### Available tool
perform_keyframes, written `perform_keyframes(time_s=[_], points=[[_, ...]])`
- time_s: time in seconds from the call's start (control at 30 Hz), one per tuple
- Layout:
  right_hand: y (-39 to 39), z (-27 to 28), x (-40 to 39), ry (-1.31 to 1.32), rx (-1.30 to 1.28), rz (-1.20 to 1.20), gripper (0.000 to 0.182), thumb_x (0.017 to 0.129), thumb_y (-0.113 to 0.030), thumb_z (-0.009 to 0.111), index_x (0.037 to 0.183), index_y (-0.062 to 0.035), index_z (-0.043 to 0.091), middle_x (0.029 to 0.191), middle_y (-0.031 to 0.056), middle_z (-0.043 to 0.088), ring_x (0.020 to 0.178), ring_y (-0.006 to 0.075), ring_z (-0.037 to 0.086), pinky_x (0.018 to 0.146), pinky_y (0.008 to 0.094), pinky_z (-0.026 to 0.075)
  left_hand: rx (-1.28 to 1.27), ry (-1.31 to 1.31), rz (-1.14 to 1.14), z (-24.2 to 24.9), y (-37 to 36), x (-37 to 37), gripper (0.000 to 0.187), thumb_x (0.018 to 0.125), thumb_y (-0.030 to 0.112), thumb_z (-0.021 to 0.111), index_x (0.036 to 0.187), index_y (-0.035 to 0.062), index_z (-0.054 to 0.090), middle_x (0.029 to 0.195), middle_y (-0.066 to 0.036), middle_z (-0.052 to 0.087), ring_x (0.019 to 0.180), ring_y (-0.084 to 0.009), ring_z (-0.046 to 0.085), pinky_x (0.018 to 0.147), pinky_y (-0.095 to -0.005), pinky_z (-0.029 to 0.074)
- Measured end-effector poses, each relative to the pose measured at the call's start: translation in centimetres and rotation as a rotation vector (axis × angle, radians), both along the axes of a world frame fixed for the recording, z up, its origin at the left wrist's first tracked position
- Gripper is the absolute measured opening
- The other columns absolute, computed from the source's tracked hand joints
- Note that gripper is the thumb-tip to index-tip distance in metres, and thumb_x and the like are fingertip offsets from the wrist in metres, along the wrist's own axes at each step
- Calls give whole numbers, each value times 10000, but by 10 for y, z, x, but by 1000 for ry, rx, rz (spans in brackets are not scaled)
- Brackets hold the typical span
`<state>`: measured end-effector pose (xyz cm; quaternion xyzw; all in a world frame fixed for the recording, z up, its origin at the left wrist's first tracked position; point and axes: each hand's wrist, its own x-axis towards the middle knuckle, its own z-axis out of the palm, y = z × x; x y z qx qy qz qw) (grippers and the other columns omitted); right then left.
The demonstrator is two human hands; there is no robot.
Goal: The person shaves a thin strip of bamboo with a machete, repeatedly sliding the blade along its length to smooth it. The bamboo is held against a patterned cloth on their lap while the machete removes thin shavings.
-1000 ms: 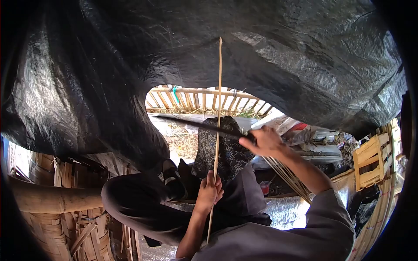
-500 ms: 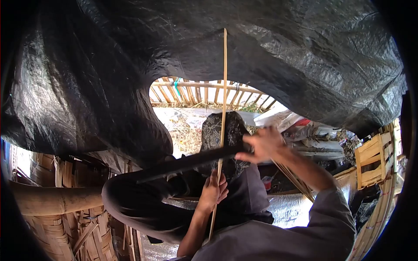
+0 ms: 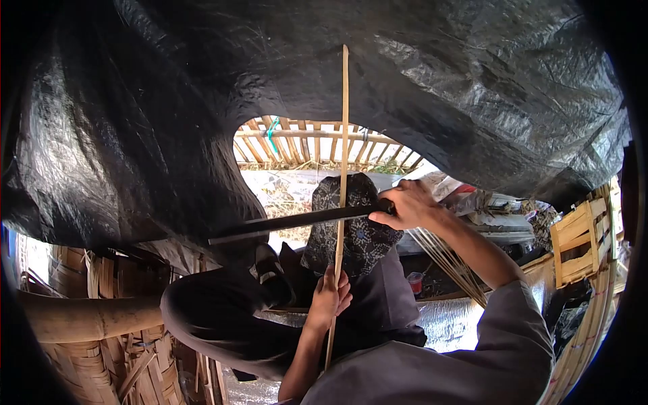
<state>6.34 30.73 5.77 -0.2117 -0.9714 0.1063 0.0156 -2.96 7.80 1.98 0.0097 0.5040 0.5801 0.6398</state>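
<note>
My left hand [image 3: 329, 295] is closed around a long, thin bamboo strip [image 3: 345, 115], which stands nearly upright in front of my body. In my right hand [image 3: 408, 204] is the handle of a long dark-bladed machete [image 3: 290, 221], its blade pointing left. The blade crosses the strip in this view, above my left hand. Behind the crossing lies a dark patterned cloth [image 3: 361, 233] over my knee.
Black plastic sheeting [image 3: 175, 121] hangs overhead and to the left. A bamboo fence [image 3: 310, 138] shows through the gap. Several thin strips [image 3: 449, 266] lie under my right forearm. A thick bamboo pole [image 3: 94, 320] is at left, a wooden crate [image 3: 577, 236] at right.
The machete has swung up and away from my left hand, its blade now higher across the strip. My right hand has shifted slightly; the strip's top leans a bit further left.
</note>
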Motion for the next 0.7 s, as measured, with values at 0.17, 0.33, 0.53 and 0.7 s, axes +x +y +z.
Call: perform_keyframes(time_s=[0.17,0.33,0.53,0.7], points=[[-9,7,0,45,151,-1,592,746,-676,488,721,-111,661,546,151,565,547,284,597,541,411,474,56,-33,6,0,0,-4,438,962,413,220,654,121,325,430,38,210,305,-68,155,290,-216,172],[-22,12,7,40,228,102,600,719,-706,485,681,-128,642,432,87,510,370,244,538,392,342,431,67,13,-19,0,-4,-3,438,959,418,230,655,119,325,437,35,208,311,-72,155,289,-228,166],[2,2,4,89,-11,-73,628,760,-692,454,703,-95,641,557,141,581,579,301,617,507,397,478,20,47,6,3,-3,0,440,961,419,233,655,117,327,450,33,207,314,-74,158,290,-226,161],[-18,7,19,-82,-51,-114,611,756,-683,464,815,-104,646,561,85,583,599,303,597,640,441,460,39,-30,-8,0,-7,-3,434,956,419,224,657,122,328,441,33,209,318,-74,150,295,-220,161]])
